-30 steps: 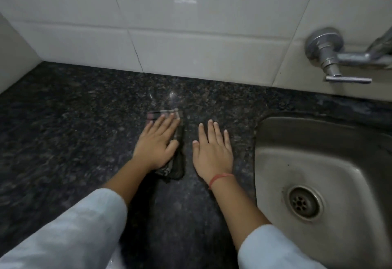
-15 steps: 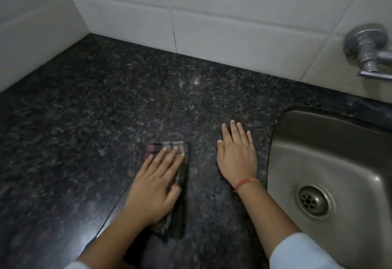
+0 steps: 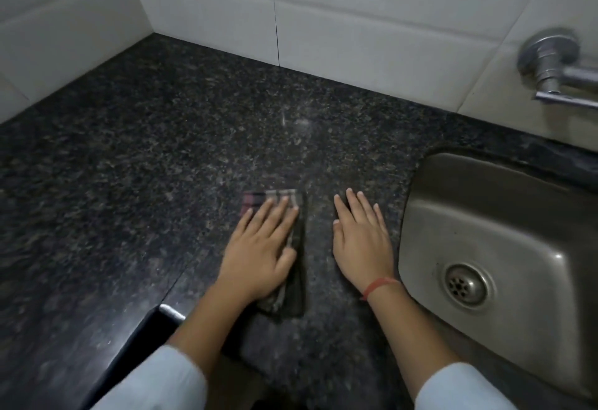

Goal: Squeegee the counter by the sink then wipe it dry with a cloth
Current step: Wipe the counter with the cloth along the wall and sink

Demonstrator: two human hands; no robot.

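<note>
I can read no text, label, brand or number anywhere in my view: the cloth point(image 3: 275, 197) shows only blurred stripes, and the counter point(image 3: 161, 167), the sink point(image 3: 485, 215), the tap point(image 3: 550, 63) and the wall tiles point(image 3: 356, 37) carry no legible marking.
</note>
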